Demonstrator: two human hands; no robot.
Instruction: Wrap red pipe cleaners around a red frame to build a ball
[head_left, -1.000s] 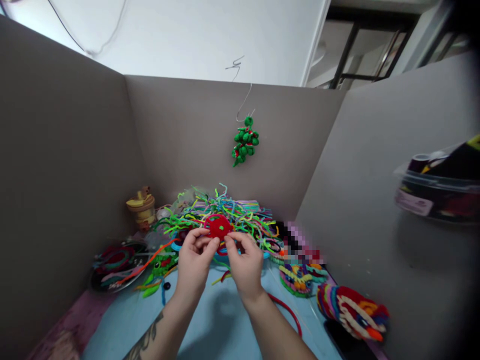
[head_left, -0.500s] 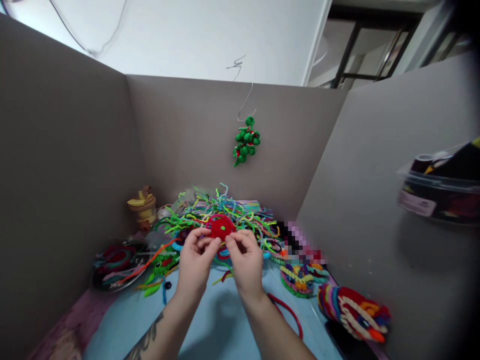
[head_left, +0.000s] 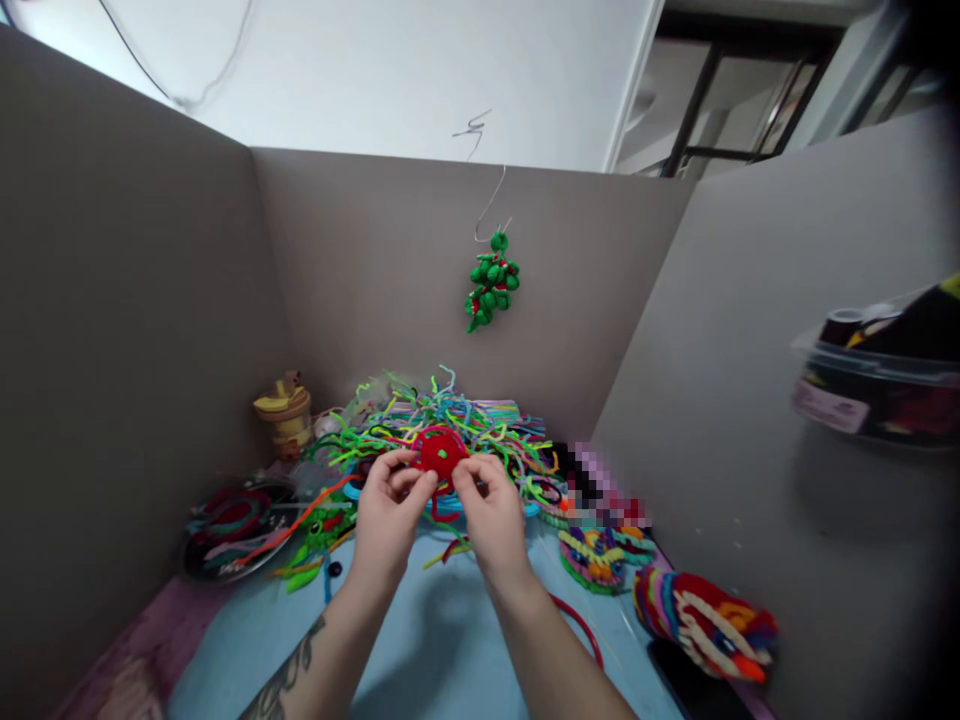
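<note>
Between my two hands is a red, round, fuzzy disc (head_left: 441, 452) with a small green centre, raised above the table. My left hand (head_left: 394, 510) pinches its left edge between thumb and fingers. On the opposite edge, the thumb and fingers of my right hand (head_left: 489, 505) are closed too. A short red strand hangs below the disc. Behind it spreads a heap of fuzzy coloured stems (head_left: 480, 415), mostly green, blue and yellow. A thick red cord (head_left: 581, 625) curves out from beside my right forearm onto the blue table surface (head_left: 435, 640).
A dark round tray (head_left: 232, 570) with coloured strands lies left, near a green fuzzy figure (head_left: 319, 535). Colourful fuzzy pieces (head_left: 592, 558) and a dark flat object (head_left: 694, 685) lie right. Grey panels stand around; a green ornament (head_left: 493, 280) hangs behind. A clear tub (head_left: 874, 385) sits upper right.
The disc and both hands have shifted slightly left, and the disc now faces me a little more fully. Both hands keep their pinch on it.
</note>
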